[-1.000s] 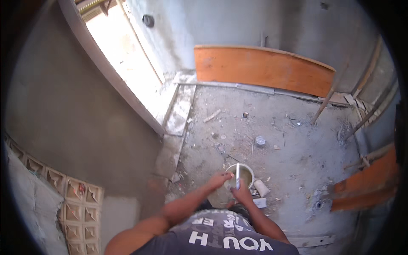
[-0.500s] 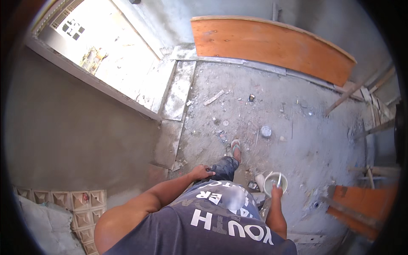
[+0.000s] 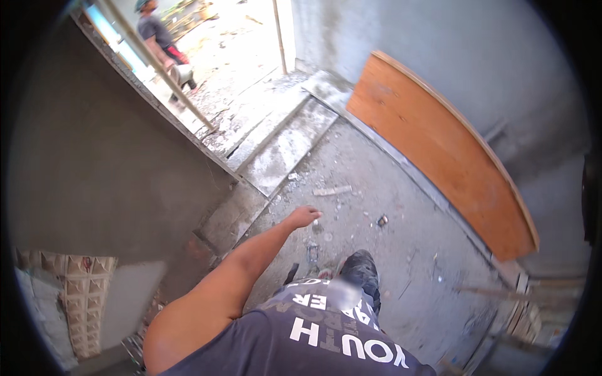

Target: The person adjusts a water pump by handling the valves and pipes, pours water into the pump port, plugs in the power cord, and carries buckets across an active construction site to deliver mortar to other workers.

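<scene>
My left arm reaches forward over the floor, and my left hand hangs above scattered debris. Its fingers are loosely bent, with nothing visible in them; a small pale chip lies on the floor just past the fingertips. The nearest larger thing to it is a pale flat strip on the ground. My right hand is out of view, and so is the white bucket it held earlier. One dark trouser leg is bent forward below my shirt.
An orange wooden panel leans along the right wall. Ahead to the left, a concrete step leads to a bright doorway with an upright pole. Outside, a person carries a pale bucket. Patterned blocks stand lower left.
My view has turned and moved closer to the doorway. My left hand has left my thigh and swung forward. My right hand and its bucket have gone out of view. A person has appeared outside.
</scene>
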A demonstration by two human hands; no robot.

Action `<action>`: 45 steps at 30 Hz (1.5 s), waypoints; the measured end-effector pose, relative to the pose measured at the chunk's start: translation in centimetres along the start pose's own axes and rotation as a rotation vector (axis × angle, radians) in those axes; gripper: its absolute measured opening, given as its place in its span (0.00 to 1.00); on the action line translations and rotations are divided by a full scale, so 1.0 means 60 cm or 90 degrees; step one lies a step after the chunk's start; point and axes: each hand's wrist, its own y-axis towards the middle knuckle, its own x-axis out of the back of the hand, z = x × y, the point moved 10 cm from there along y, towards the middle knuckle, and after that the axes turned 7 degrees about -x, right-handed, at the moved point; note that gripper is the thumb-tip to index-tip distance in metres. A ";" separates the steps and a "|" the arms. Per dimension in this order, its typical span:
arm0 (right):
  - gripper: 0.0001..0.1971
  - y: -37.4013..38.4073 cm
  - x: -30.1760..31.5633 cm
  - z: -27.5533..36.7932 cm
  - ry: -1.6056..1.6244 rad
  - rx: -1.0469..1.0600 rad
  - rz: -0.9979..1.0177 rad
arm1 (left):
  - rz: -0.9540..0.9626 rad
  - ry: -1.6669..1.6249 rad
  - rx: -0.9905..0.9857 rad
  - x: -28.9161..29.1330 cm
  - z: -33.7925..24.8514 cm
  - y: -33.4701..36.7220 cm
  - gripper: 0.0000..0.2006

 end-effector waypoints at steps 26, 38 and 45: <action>0.18 -0.582 -0.011 2.146 -0.485 0.625 -0.314 | -0.163 0.034 0.563 0.830 0.238 0.306 0.55; 0.18 -0.848 -0.275 2.415 -0.705 0.351 -0.189 | -0.068 -0.062 0.435 1.308 0.409 0.434 0.31; 0.21 -0.800 -0.456 2.527 -0.830 0.238 -0.080 | -0.126 -0.114 0.229 1.591 0.392 0.602 0.26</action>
